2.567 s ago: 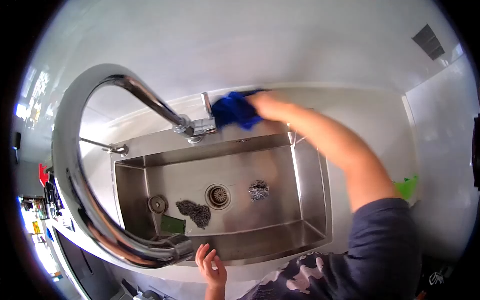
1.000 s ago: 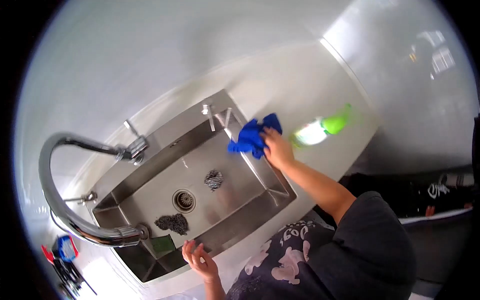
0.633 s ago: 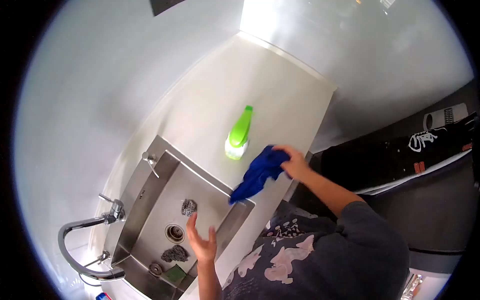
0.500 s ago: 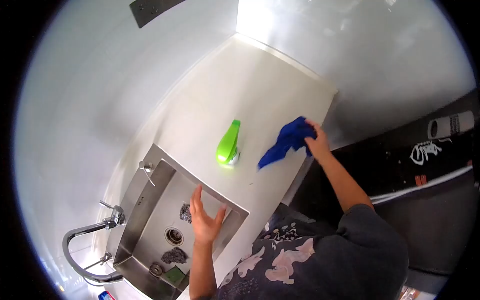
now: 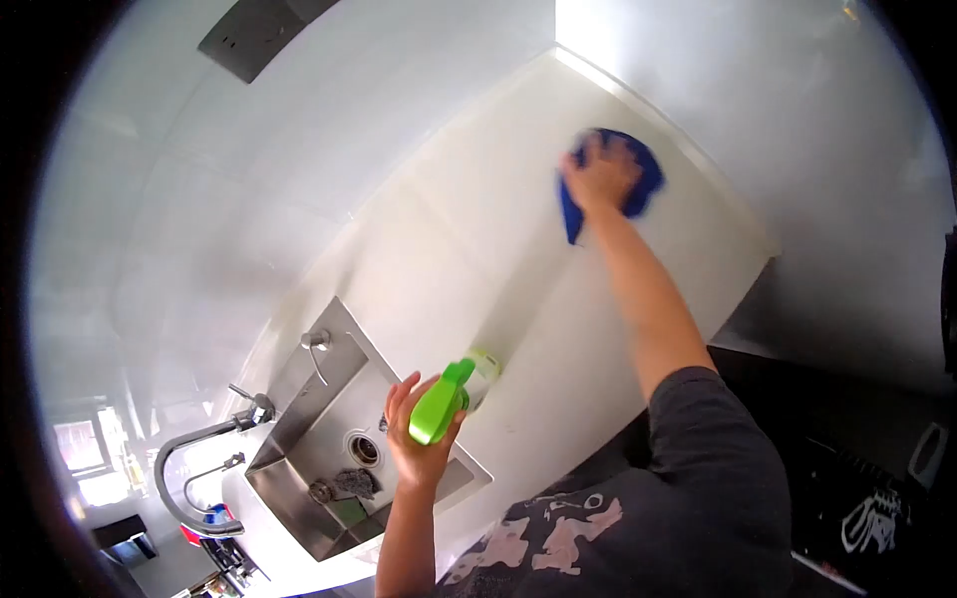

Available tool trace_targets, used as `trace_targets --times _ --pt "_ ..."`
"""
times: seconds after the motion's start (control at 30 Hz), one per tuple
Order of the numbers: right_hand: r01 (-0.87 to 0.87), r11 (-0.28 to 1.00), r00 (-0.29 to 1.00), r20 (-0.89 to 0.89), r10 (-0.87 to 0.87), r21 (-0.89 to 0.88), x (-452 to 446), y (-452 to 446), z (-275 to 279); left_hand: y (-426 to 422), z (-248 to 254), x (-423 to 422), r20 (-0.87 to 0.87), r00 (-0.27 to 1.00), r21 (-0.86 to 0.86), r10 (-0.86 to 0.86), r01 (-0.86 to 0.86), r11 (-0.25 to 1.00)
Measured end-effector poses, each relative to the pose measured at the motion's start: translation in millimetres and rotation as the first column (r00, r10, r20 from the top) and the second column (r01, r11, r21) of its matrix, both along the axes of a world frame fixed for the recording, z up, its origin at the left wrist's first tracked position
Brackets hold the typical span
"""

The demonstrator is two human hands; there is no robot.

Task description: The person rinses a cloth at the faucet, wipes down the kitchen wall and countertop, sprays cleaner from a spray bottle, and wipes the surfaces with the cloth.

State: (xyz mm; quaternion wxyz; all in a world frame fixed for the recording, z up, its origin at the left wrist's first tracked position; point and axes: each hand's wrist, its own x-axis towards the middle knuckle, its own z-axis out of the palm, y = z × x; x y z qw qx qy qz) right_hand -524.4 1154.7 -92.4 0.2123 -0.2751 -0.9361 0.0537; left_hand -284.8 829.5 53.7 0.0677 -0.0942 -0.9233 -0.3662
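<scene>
My right hand (image 5: pixel 604 177) presses a blue cloth (image 5: pixel 648 177) flat on the white countertop (image 5: pixel 538 289), near its far right part. The fingers are spread over the cloth, slightly blurred. My left hand (image 5: pixel 417 448) is wrapped around a spray bottle with a bright green head (image 5: pixel 439 407), above the right edge of the sink. The bottle is tilted, and its pale body is partly hidden behind the green head.
The steel sink (image 5: pixel 299 478) lies at the lower left, with a drain (image 5: pixel 363 449), a dark scouring pad (image 5: pixel 356 483) and a green sponge (image 5: pixel 348 511) inside. A curved faucet (image 5: pixel 164 478) rises at its left. A grey plate (image 5: pixel 254 38) is on the wall.
My right hand has carried the cloth from beside the sink to farther back on the countertop. My left hand, empty before, has taken hold of the spray bottle, which stood on the countertop.
</scene>
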Motion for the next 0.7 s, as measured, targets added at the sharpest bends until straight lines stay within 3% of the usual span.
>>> trace_targets --times 0.03,0.07,0.1,0.17,0.2,0.27,0.3,0.33,0.37,0.47,0.5,0.53,0.57,0.7 --pt "-0.149 0.97 0.987 -0.031 0.158 0.193 -28 -29 -35 1 1 2 0.044 0.997 0.062 0.068 -0.071 0.996" --pt "-0.14 0.973 0.988 -0.033 0.148 0.181 -31 -64 -29 3 0 5 0.092 0.988 0.124 0.127 -0.138 0.983" --pt "-0.525 0.85 0.851 -0.055 0.523 -0.046 -12 -105 -14 2 -4 8 0.104 0.981 0.168 0.163 -0.179 0.969" --pt "-0.859 0.49 0.506 -0.096 0.857 -0.147 42 -149 -8 -11 -18 21 0.209 0.947 0.251 0.245 -0.294 0.922" --pt "-0.937 0.258 0.291 -0.12 0.949 -0.236 69 -170 -3 -18 -23 23 0.27 0.919 0.252 0.287 -0.355 0.9" --pt "-0.953 0.019 0.085 -0.208 0.974 -0.301 102 -148 -13 -22 -22 24 0.164 0.944 0.16 0.287 -0.313 0.936" --pt "-0.94 0.021 0.085 -0.174 0.981 -0.34 99 -119 -11 -24 -19 23 0.139 0.95 0.105 0.279 -0.294 0.95" --pt "-0.925 0.021 0.08 -0.139 0.987 -0.38 91 -79 -7 -26 -18 23 0.092 0.961 0.166 0.259 -0.272 0.948" --pt "-0.92 0.126 0.168 -0.085 0.982 -0.371 78 -36 -3 -24 -11 21 0.075 0.959 0.189 0.273 -0.283 0.94" --pt "-0.736 0.652 0.653 0.059 0.755 -0.182 45 118 9 -21 10 22 0.033 0.932 0.215 0.36 -0.359 0.908" --pt "-0.656 0.732 0.733 0.078 0.676 -0.184 38 163 5 -22 16 24 -0.004 0.931 0.215 0.364 -0.355 0.91" --pt "-0.665 0.692 0.728 -0.039 0.684 -0.283 44 192 4 -23 22 26 -0.041 0.929 0.213 0.367 -0.351 0.912" --pt "-0.66 0.727 0.741 -0.004 0.671 -0.191 56 189 6 -25 23 26 -0.069 0.932 0.214 0.357 -0.335 0.918" --pt "-0.429 0.871 0.896 0.006 0.443 -0.24 155 169 6 -22 27 20 -0.116 0.941 0.184 0.316 -0.293 0.938"
